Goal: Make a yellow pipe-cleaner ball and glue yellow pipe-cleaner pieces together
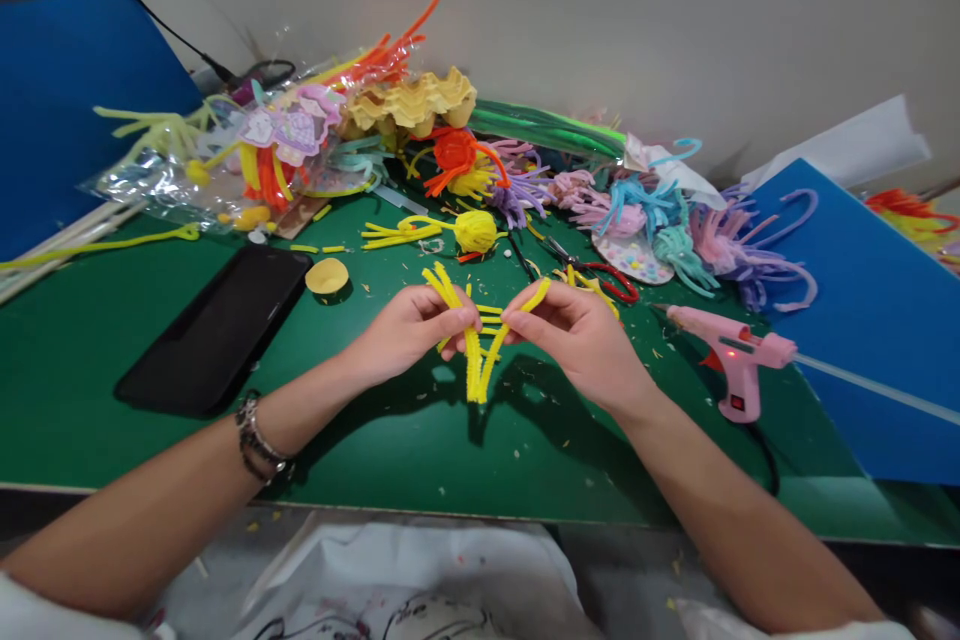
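Several yellow pipe cleaners are held up above the green table, their lower ends hanging close together in a V. My left hand pinches some of them between thumb and fingers. Opposite it, my right hand pinches another yellow strand, whose tip sticks out above the fingers. More yellow pieces lie behind, between the hands. Just beyond them sits a wound yellow pipe-cleaner ball with loose strands to its left. Red-handled scissors lie past my right hand.
A pink glue gun with a lit red light stands at the right, its cable running down. A black phone and a small yellow cup lie left. Coloured pipe-cleaner bundles, plastic bags and an egg-carton piece line the back wall.
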The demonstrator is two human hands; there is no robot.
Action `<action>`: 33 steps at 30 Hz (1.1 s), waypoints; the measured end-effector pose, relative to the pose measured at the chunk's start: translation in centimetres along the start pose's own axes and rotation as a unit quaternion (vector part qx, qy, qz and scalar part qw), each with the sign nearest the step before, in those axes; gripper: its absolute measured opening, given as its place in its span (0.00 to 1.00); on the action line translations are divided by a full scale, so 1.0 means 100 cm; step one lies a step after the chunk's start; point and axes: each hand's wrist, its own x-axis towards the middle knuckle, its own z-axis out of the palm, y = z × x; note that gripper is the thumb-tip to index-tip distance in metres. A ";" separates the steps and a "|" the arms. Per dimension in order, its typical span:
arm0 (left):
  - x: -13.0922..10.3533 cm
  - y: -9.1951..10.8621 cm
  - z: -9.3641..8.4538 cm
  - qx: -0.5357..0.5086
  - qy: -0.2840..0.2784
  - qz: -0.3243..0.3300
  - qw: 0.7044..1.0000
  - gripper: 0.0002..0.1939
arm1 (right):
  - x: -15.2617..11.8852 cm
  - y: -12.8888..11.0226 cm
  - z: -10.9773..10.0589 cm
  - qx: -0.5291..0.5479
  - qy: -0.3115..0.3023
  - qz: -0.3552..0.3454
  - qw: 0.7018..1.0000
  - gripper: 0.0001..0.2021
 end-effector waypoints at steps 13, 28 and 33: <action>0.001 0.004 0.003 0.041 0.009 -0.020 0.999 0.20 | 0.000 0.001 0.002 -0.025 -0.019 -0.030 0.999 0.08; 0.002 0.002 0.002 0.050 0.007 -0.021 0.998 0.15 | 0.004 0.006 0.007 -0.034 0.007 -0.021 0.999 0.08; 0.002 0.000 0.001 0.032 0.002 -0.021 0.999 0.15 | 0.004 0.007 0.010 -0.031 0.008 -0.025 0.999 0.08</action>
